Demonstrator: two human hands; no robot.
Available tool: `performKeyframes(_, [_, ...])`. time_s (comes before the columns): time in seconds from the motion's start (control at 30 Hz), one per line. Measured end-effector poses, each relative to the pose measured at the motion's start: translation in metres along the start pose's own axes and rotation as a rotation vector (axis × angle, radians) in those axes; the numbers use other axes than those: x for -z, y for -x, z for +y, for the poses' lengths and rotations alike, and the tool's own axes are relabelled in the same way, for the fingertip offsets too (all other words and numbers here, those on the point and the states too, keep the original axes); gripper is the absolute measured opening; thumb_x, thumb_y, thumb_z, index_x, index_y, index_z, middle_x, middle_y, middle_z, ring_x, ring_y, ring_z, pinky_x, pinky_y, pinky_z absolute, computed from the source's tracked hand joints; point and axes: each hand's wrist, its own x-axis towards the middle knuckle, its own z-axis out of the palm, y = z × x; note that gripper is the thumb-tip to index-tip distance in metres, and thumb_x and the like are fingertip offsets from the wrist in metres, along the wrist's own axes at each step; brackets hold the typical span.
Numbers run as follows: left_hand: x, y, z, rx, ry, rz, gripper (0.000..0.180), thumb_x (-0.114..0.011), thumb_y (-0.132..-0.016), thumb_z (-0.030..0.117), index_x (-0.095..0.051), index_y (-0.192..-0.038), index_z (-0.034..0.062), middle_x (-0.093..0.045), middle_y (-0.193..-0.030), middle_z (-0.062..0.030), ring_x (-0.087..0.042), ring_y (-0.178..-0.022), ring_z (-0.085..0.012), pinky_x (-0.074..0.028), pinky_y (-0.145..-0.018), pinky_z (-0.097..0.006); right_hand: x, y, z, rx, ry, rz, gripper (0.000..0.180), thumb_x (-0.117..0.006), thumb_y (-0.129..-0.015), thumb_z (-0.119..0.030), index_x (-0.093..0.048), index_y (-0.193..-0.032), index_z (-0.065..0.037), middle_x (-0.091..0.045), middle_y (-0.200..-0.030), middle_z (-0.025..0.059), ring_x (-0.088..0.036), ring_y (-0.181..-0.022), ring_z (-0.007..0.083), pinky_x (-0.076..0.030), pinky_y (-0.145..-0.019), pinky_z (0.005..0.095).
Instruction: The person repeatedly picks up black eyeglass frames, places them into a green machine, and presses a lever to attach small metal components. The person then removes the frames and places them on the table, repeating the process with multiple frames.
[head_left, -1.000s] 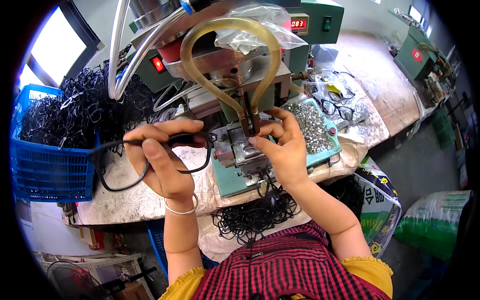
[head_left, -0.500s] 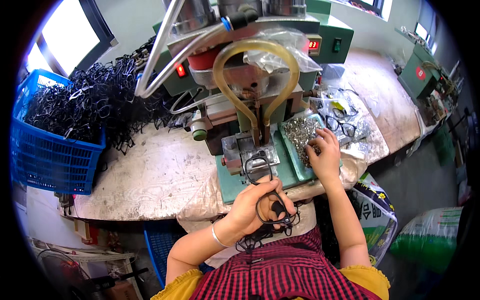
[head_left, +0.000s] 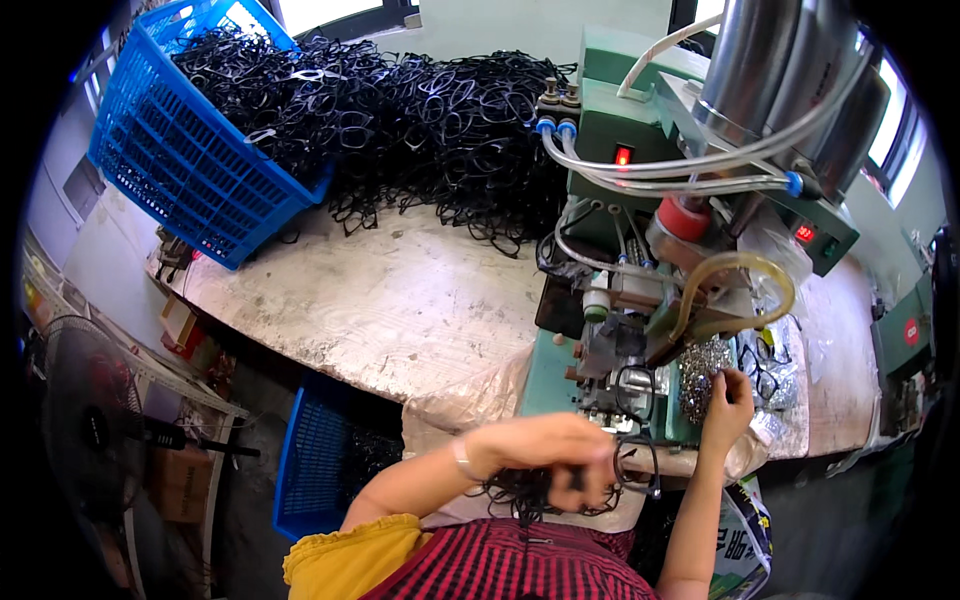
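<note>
Black plastic is what we have in hand: our left hand point(head_left: 560, 462) is clenched around a dark eyeglass frame point(head_left: 636, 462), whose rims stick out at the hand's three o'clock side, just off the near edge of the green machine base point(head_left: 548, 372). Beneath that hand, at about six o'clock, a tangle of more black frames point(head_left: 520, 492) lies in our lap area against the red checked shirt point(head_left: 510, 565).

Our right hand point(head_left: 728, 408) is up at the machine's four o'clock corner, fingers curled and touching a heap of small shiny metal parts point(head_left: 702, 368); whether it has pinched one we cannot tell. Another frame point(head_left: 634, 385) sits in the fixture at the machine's front, at nine o'clock from that hand.

Above the fixture a yellowish hose loop point(head_left: 742, 290) curves out, with a red cap point(head_left: 684, 216) and a big steel cylinder point(head_left: 790, 70) higher up. At eleven o'clock from the machine, a large pile of black frames point(head_left: 430, 110) spreads over the worn worktop point(head_left: 390, 300), spilling from a blue basket point(head_left: 190, 150) tipped on its side. A second blue crate point(head_left: 318, 450) stands under the table at nine o'clock from our left hand, and a fan point(head_left: 90, 420) is further out.
</note>
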Motion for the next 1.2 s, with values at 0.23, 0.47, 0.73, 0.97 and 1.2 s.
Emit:
performKeyframes(0.23, [0.211, 0.065, 0.138, -0.698, -1.733, 1.452, 0.069, -0.078, -0.071, 0.009, -0.053, -0.135, 0.0091, -0.051, -0.137, -0.0182, -0.047, -0.129, -0.0343, -0.041, -0.106, -0.046, -0.009, 0.008, 0.000, -0.020, -0.061, -0.022, 0.011, -0.068, -0.091, -0.003, -0.067, -0.100, 0.002, -0.068, -0.089, 0.0013, -0.059, -0.079, 0.0072, -0.047, -0.075, 0.0224])
performKeyframes(0.47, [0.309, 0.031, 0.229, -0.262, -1.614, 1.419, 0.065, -0.080, -0.067, 0.030, -0.064, -0.130, 0.0267, -0.020, -0.160, -0.0248, -0.038, -0.132, -0.0551, -0.040, -0.110, -0.052, -0.024, 0.015, -0.021, -0.084, -0.078, -0.031, 0.008, -0.067, -0.090, 0.000, -0.067, -0.098, 0.001, -0.067, -0.090, 0.0005, -0.059, -0.081, 0.0070, -0.046, -0.076, 0.0222])
performKeyframes(0.73, [0.312, 0.052, 0.200, -0.529, -1.833, 1.334, 0.038, -0.063, -0.082, 0.019, -0.070, -0.120, 0.0144, -0.047, -0.140, -0.0309, -0.050, -0.127, -0.0453, -0.043, -0.108, -0.043, 0.001, 0.024, -0.019, 0.064, 0.186, 0.045, 0.011, -0.069, -0.084, 0.001, -0.070, -0.095, 0.002, -0.071, -0.088, 0.0082, -0.064, -0.083, 0.0174, -0.049, -0.082, 0.0291])
performKeyframes(0.97, [0.233, 0.072, 0.118, -0.482, -1.959, 1.292, 0.025, -0.065, -0.078, 0.011, -0.068, -0.101, 0.0045, -0.055, -0.133, -0.0227, -0.061, -0.107, -0.0422, -0.051, -0.090, -0.046, 0.021, 0.043, -0.057, 0.013, 0.048, -0.045, 0.012, -0.071, -0.081, 0.002, -0.071, -0.093, 0.002, -0.071, -0.090, 0.0077, -0.066, -0.087, 0.0171, -0.050, -0.083, 0.0294])
performKeyframes(1.2, [0.193, 0.072, 0.024, -0.178, -1.877, 1.073, 0.036, -0.063, -0.076, 0.009, -0.071, -0.111, 0.0124, -0.053, -0.138, -0.0190, -0.055, -0.114, -0.0384, -0.040, -0.103, -0.049, -0.041, 0.023, -0.111, 0.150, -0.290, -0.280, 0.020, -0.072, -0.079, 0.001, -0.067, -0.099, 0.002, -0.071, -0.091, 0.0082, -0.067, -0.088, 0.0163, -0.051, -0.081, 0.0300])
